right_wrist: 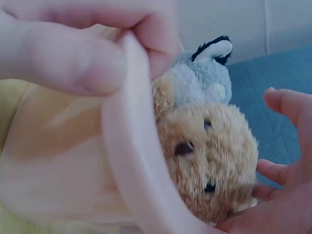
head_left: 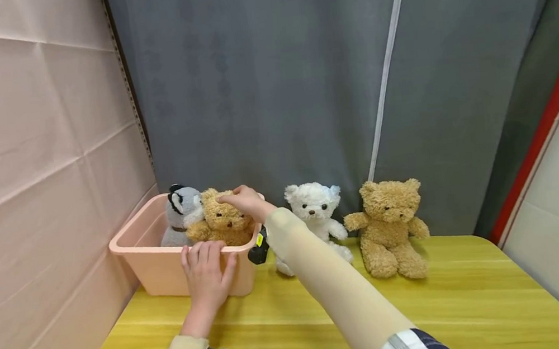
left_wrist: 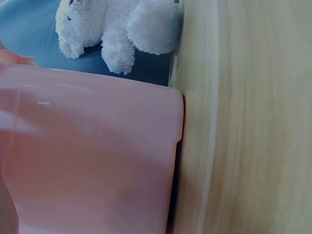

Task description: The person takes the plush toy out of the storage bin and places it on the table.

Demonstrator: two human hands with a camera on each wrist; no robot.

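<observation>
A pink plastic bin (head_left: 159, 270) stands at the left of the table. My left hand (head_left: 207, 274) grips its front rim; in the right wrist view the thumb of this left hand (right_wrist: 78, 53) lies outside the rim, the fingers curled over it. Inside the bin sit a light-brown teddy bear (head_left: 224, 218) and, on its left, a grey plush animal (head_left: 188, 203) with black-edged ears. My right hand (head_left: 249, 201) is at the top of this bear's head, fingers apart and fairly straight; close up, the right hand (right_wrist: 287, 190) is beside the bear's head (right_wrist: 219, 156).
A white teddy bear (head_left: 315, 207) sits right of the bin, partly behind my right forearm. Further right sits another brown teddy bear (head_left: 390, 225). Both are on the yellow wood-grain table (head_left: 472, 290), before a grey curtain (head_left: 261, 86). A pink cloth wall (head_left: 33, 192) borders the left side.
</observation>
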